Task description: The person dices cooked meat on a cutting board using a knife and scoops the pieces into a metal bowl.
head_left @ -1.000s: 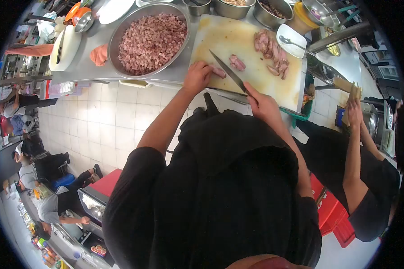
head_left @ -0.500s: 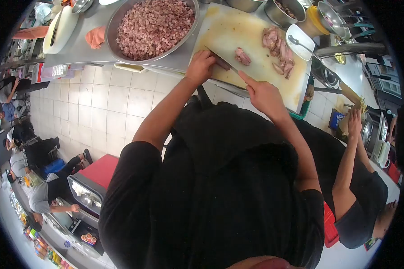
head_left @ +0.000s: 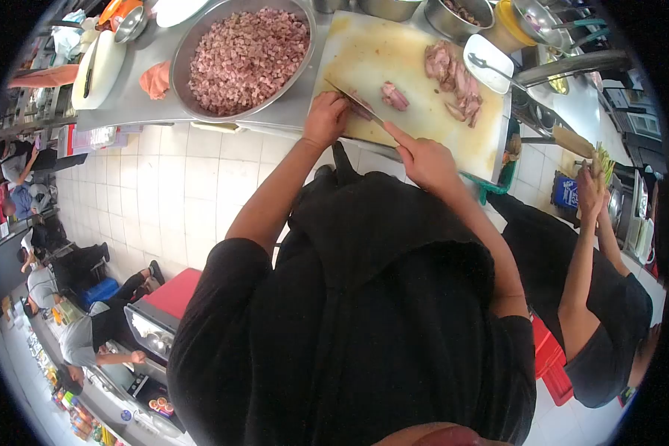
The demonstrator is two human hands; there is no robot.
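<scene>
Whereas the knife (head_left: 358, 99) had slanted clear earlier, its blade now lay close along the meat strip (head_left: 360, 113) on the cutting board (head_left: 394, 52), suggesting slicing; the right hand (head_left: 430, 160) gripped the knife, the left hand (head_left: 325, 120) held the strip.

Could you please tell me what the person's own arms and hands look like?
Both arms wear plain black short sleeves, left and right, ending around the elbows; the forearms are bare. The left grip and right grip are ungloved, with no watch or bracelet visible.
</scene>
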